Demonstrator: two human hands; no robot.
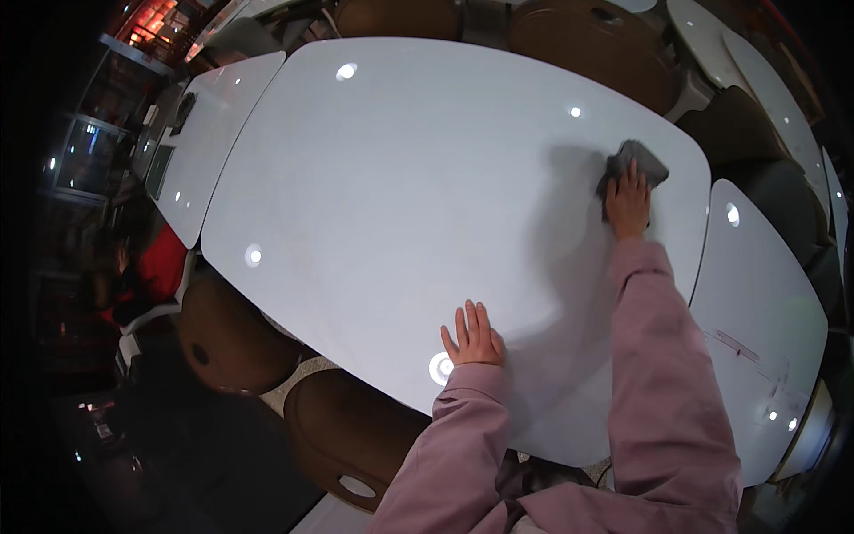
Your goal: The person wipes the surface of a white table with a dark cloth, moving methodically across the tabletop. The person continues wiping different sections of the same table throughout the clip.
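A white glossy tabletop [400,180] stretches out before me. Near its far right corner my right hand [628,203] lies palm down on a folded grey cloth [637,159], pressing it to the surface. The cloth spreads past my fingertips, and part of it is hidden beneath the hand. My left hand [475,337] rests flat on the table near the front edge, fingers apart, with nothing in it. Pink sleeves cover both arms, and the right arm reaches much farther out.
Brown chairs [233,327] line the near left edge, and another brown chair [587,50] stands at the far side. On the right, an adjoining white table section [757,267] bears reddish smears [737,347]. A person in red [160,263] is at the left.
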